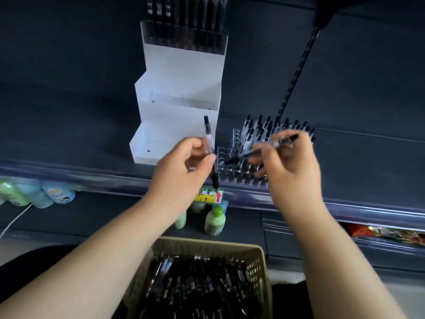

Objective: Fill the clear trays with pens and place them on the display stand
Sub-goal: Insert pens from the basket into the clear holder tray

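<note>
In the head view, the left hand (181, 169) holds a pen (207, 132) nearly upright, tip down, its grip pinching the barrel between thumb and fingers. The right hand (294, 164) has its grip pinched on a second pen (246, 155), slanted with the tip pointing left and down over the clear tray (239, 176). That tray stands on the shelf (92, 178) just right of the white display stand (179, 107) and holds upright pens at its back. The stand's top step carries a filled tray (184, 35). A tan basket (255, 256) of loose pens sits nearest the person, and green bottles (215, 221) stand below the shelf.
</note>
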`<state>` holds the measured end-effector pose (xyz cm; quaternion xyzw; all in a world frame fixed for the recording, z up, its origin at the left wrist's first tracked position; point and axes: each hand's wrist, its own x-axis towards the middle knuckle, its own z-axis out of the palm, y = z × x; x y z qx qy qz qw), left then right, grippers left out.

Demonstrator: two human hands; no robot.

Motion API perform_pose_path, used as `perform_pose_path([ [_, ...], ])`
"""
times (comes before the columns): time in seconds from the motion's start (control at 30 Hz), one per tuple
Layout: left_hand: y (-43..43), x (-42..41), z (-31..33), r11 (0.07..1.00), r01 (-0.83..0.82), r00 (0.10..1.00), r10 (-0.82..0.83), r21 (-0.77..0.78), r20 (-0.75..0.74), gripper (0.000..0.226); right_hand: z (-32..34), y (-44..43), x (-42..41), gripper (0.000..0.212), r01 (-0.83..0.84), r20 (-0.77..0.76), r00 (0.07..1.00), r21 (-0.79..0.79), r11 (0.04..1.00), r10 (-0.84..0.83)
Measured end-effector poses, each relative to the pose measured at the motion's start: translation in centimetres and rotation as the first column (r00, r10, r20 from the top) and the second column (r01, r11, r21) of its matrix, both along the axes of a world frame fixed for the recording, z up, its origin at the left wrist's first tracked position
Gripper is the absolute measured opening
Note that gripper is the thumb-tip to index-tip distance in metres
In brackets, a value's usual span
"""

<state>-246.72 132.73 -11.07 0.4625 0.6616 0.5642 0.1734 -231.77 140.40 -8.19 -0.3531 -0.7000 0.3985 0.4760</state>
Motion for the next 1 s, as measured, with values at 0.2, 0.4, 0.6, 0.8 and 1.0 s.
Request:
perform_pose_path([
  [0.2,5.1,-2.6,2.7,0.996,0.039,0.999,-0.039,0.082,-0.006,0.021,4.9,5.0,-2.3,0.017,0.047,0.043,0.997,0.182,0.982,-0.056],
  [0.4,7.6,-3.8,0.6,0.996,0.038,0.997,-0.042,0.077,0.058,0.022,3.8,8.9,-4.1,0.010,0.071,0.155,0.982,0.237,0.969,-0.110],
  [0.6,7.9,-4.6,-0.2,0.997,0.060,0.997,-0.063,0.054,0.055,0.019,2.7,9.9,-5.1,0.016,0.042,0.282,0.952,0.262,0.964,-0.118],
  [0.8,7.5,-4.7,-0.7,0.998,0.022,0.995,-0.027,0.060,0.095,0.014,2.2,10.0,-5.3,0.009,0.018,0.394,0.908,0.301,0.953,-0.141],
  [1.0,7.9,-4.7,-0.5,0.997,0.000,0.991,-0.010,0.075,0.131,0.016,1.9,9.9,-5.7,0.015,-0.028,0.548,0.821,0.322,0.946,-0.162],
])
